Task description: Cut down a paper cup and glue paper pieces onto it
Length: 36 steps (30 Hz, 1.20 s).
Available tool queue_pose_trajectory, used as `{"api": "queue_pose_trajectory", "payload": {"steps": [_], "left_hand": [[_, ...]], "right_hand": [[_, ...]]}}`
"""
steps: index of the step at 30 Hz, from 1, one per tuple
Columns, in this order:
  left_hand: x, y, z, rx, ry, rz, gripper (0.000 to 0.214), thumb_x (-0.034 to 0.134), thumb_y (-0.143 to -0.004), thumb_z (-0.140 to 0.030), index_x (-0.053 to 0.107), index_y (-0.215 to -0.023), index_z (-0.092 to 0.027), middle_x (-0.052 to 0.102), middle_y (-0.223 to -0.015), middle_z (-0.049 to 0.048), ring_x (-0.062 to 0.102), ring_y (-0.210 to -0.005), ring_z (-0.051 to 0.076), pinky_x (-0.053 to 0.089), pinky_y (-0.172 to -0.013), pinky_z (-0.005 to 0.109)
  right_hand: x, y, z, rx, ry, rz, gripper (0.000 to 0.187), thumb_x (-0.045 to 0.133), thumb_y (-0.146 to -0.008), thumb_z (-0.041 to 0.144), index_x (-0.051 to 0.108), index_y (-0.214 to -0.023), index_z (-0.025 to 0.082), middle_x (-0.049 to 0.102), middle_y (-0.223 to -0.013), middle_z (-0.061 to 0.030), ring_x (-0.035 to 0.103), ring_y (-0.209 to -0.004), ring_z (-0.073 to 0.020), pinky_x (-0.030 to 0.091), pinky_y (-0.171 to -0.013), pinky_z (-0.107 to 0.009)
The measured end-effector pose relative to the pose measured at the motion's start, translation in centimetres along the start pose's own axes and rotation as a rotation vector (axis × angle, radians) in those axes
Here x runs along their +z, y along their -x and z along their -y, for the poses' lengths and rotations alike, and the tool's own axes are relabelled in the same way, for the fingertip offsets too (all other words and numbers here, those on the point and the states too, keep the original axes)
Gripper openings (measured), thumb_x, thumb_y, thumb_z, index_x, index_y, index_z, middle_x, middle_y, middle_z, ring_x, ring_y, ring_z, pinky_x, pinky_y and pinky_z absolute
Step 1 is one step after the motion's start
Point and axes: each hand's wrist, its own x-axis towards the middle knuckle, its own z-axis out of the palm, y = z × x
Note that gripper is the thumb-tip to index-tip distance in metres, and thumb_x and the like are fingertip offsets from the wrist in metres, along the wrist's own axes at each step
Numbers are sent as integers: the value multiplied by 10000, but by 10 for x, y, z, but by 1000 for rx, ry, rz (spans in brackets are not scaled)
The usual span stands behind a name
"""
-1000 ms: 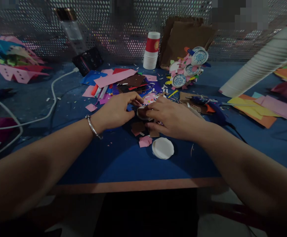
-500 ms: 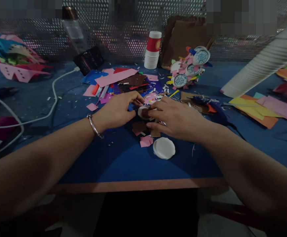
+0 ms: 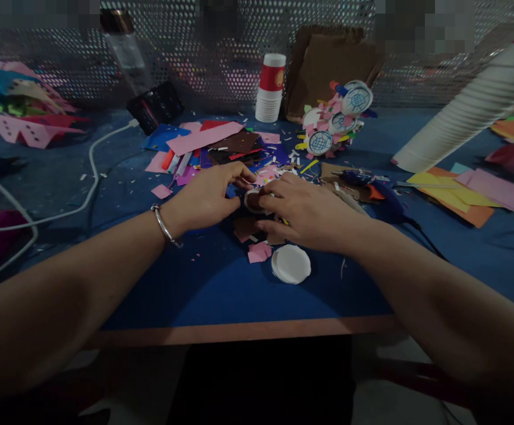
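My left hand (image 3: 208, 198) and my right hand (image 3: 307, 209) meet over a small white round disc with a brown piece on it (image 3: 254, 201), lying on the blue table (image 3: 203, 283). Fingers of both hands are curled and pinch at the disc's edges. A metal bangle (image 3: 163, 224) sits on my left wrist. Just below my right hand lies a second white round disc (image 3: 291, 264), with pink paper scraps (image 3: 259, 252) and brown scraps (image 3: 244, 227) beside it.
Coloured paper sheets (image 3: 212, 144) lie behind my hands. A stack of paper cups (image 3: 271, 88), a decorated cup craft (image 3: 334, 121), a glue gun (image 3: 374, 189), a white cable (image 3: 86, 195) and a long lying cup stack (image 3: 464, 118) surround the spot. A perforated metal screen stands behind.
Both hands stay over the small disc; the fingers have shifted slightly on it, and the view has nudged a little.
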Motion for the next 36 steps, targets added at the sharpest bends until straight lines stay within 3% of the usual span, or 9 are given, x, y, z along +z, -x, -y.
{"api": "queue_pose_trajectory", "payload": {"steps": [8,15,22,27,31,36], "left_hand": [[-3,1,-2,-18,-52,63,468,616,-776,-20,724,-1190,-210,808,-1325,71,777,-1193,233,569,-1111,372],[-2,1,-2,-14,-73,50,493,611,-781,-12,734,-1206,-229,807,-1349,66,778,-1212,246,574,-1110,387],[-2,1,-2,-2,-32,50,486,606,-763,-4,743,-1171,-231,817,-1310,53,769,-1221,232,550,-1109,362],[-1,1,-4,-34,-10,9,495,630,-725,18,765,-1129,-235,830,-1213,51,774,-1160,249,550,-1071,367],[-5,0,-2,-65,33,-30,408,705,-736,-27,748,-1088,-229,832,-1153,54,774,-1120,255,564,-1019,377],[-13,0,-7,-106,283,-165,350,812,-730,-94,723,-1046,-214,815,-1031,50,784,-1048,238,589,-960,382]], "right_hand": [[-1,-4,-9,68,-11,-19,361,453,-1115,240,746,-1287,118,744,-1208,-191,627,-1179,-350,492,-1044,-478],[0,-14,-10,138,-143,1,327,512,-1075,251,736,-1260,102,753,-1287,-213,645,-1260,-379,488,-1096,-495],[3,-21,-15,238,-288,-40,184,619,-958,239,703,-1097,153,754,-1110,-164,662,-1057,-313,482,-920,-411],[6,-20,-20,214,-494,-140,291,697,-857,183,721,-1147,172,751,-1149,-122,675,-1040,-273,502,-917,-394],[4,-18,-20,287,-813,-190,243,715,-859,175,737,-1101,187,763,-1029,-62,690,-900,-212,536,-838,-376],[-1,-13,-19,346,-1072,-309,214,835,-844,258,754,-1032,196,762,-936,-39,698,-864,-196,555,-821,-378]]}}
